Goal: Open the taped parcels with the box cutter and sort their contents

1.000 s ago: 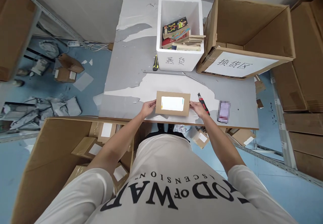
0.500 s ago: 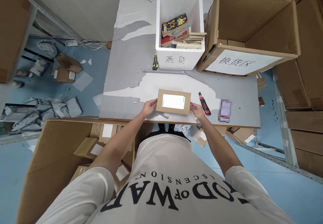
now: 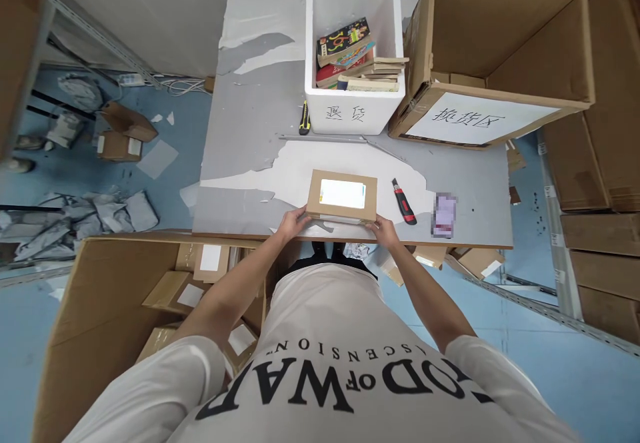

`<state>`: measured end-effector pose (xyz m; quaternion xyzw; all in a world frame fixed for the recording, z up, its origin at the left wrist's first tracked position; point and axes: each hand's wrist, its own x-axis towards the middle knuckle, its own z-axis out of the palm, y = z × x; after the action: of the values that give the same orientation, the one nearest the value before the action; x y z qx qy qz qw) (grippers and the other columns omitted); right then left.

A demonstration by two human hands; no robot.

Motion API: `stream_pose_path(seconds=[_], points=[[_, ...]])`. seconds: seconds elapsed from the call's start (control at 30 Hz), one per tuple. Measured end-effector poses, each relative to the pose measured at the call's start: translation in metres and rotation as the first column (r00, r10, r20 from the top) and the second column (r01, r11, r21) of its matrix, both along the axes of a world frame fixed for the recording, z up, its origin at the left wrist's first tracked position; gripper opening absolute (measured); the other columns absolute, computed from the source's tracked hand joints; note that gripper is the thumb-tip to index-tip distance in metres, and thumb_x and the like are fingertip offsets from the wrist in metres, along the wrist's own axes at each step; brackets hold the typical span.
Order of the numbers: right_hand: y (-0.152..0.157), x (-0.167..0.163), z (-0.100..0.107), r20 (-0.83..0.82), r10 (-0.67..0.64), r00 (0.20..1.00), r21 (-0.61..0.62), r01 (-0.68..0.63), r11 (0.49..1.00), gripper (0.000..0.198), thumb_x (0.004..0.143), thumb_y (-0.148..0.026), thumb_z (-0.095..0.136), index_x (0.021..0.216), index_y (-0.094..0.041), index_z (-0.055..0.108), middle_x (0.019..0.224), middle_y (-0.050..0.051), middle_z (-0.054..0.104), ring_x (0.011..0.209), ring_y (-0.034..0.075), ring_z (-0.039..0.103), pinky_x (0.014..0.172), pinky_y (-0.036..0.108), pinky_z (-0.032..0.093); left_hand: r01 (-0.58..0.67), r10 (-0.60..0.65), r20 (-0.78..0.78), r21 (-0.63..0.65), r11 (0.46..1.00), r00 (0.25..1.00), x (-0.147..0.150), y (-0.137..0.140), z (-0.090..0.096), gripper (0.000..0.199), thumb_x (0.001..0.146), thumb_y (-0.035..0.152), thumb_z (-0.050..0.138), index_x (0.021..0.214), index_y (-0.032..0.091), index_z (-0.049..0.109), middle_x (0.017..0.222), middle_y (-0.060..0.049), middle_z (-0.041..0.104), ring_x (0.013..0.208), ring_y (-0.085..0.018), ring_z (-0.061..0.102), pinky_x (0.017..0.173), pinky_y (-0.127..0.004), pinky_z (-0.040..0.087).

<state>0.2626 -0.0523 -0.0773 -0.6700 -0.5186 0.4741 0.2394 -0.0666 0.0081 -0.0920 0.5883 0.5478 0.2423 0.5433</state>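
A small brown cardboard box point(image 3: 316, 193) with a white label on top is at the front of the table, between my two hands. My left hand point(image 3: 294, 222) grips its left front corner, and my right hand point(image 3: 385, 231) grips the right front corner. The front side of the box, with a pale strip along it, faces me. A red and black utility knife point(image 3: 404, 202) lies to the right of the box. Beyond it is a pixelated, pale purple item point(image 3: 445, 215) that I cannot make out.
A white foam box point(image 3: 356, 111) holding several books stands at the back, with a yellow and black utility knife point(image 3: 305, 118) beside it. Right of it sits a big cardboard box point(image 3: 530, 111). Below the table's left edge, a large open carton point(image 3: 95, 310) contains several parcels.
The small box has tilted so that its front side now shows. Both hands have shifted down to its front corners. The whole view has moved slightly.
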Motion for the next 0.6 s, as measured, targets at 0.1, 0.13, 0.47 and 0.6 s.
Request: stream_pose_path(seconds=[0.1, 0.13, 0.47, 0.6], points=[[0.009, 0.010, 0.022, 0.003, 0.051, 0.999, 0.059, -0.052, 0.997, 0.047, 0.084, -0.048, 0.053, 0.116, -0.017, 0.067, 0.107, 0.004, 0.073, 0.104, 0.027, 0.065, 0.091, 0.037, 0.050, 0.045, -0.037, -0.107, 0.081, 0.996, 0.994, 0.000, 0.006, 0.025, 0.058, 0.082, 0.056, 0.055, 0.124, 0.017, 0.065, 0.114, -0.006, 0.071, 0.104, -0.026, 0.065, 0.094, -0.031, 0.047], [0.014, 0.014, 0.030, 0.030, 0.066, 0.997, 0.069, -0.068, 0.995, 0.049, 0.084, -0.051, 0.052, 0.113, -0.016, 0.069, 0.102, 0.004, 0.074, 0.100, 0.027, 0.066, 0.088, 0.036, 0.051, 0.045, -0.026, -0.165, 0.112, 0.993, 0.986, 0.001, 0.009, 0.034, 0.057, 0.084, 0.056, 0.052, 0.123, 0.016, 0.065, 0.106, -0.006, 0.073, 0.096, -0.024, 0.066, 0.088, -0.029, 0.049], [0.067, 0.033, 0.049, 0.094, 0.087, 0.992, -0.022, -0.085, 0.996, 0.055, 0.078, -0.067, 0.055, 0.084, -0.017, 0.077, 0.069, 0.004, 0.073, 0.078, 0.024, 0.070, 0.078, 0.034, 0.055, 0.048, 0.026, -0.350, 0.201, 0.978, 0.936, 0.023, 0.034, 0.063, 0.052, 0.087, 0.054, 0.044, 0.066, 0.014, 0.071, 0.046, 0.003, 0.043, 0.051, -0.011, 0.041, 0.054, -0.024, 0.032], [0.069, 0.036, 0.040, 0.066, 0.084, 0.994, -0.058, -0.081, 0.995, 0.055, 0.076, -0.066, 0.057, 0.089, -0.017, 0.078, 0.071, 0.004, 0.074, 0.078, 0.024, 0.071, 0.080, 0.036, 0.056, -0.013, 0.063, -0.314, 0.159, 0.987, 0.947, 0.026, 0.029, 0.058, 0.052, 0.085, 0.055, 0.046, 0.062, 0.014, 0.070, 0.048, 0.002, 0.047, 0.055, -0.012, 0.045, 0.057, -0.023, 0.035]])
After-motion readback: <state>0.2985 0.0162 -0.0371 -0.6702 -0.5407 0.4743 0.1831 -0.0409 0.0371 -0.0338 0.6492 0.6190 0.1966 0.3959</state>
